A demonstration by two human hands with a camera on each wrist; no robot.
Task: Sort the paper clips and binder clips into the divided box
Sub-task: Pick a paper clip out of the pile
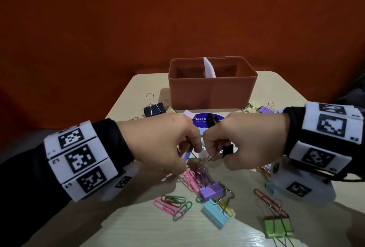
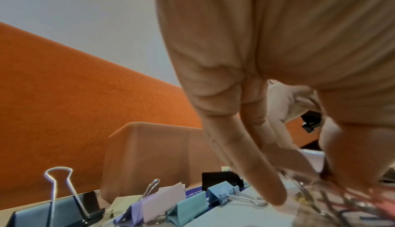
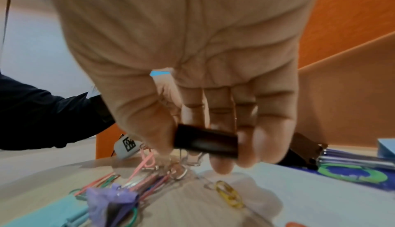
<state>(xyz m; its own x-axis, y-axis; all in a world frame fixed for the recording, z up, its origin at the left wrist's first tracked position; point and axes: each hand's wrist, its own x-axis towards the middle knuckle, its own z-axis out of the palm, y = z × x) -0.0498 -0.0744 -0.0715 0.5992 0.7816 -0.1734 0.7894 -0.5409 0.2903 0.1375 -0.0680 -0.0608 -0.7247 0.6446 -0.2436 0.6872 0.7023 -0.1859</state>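
At frame centre, a black binder clip (image 1: 227, 150) is pinched by the right hand (image 1: 246, 140). Something small and blue is pinched by the left hand (image 1: 164, 142); what it is cannot be told. The divided box (image 1: 212, 92) is seen above.

The divided box (image 1: 212, 92) blocks the table's (image 1: 138, 225) far edge at the middle. Scattered clips crowd the table's centre and near-right corner. Bare tabletop lies along the near-left edge.

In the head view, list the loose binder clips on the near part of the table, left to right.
purple binder clip → light blue binder clip → green binder clip
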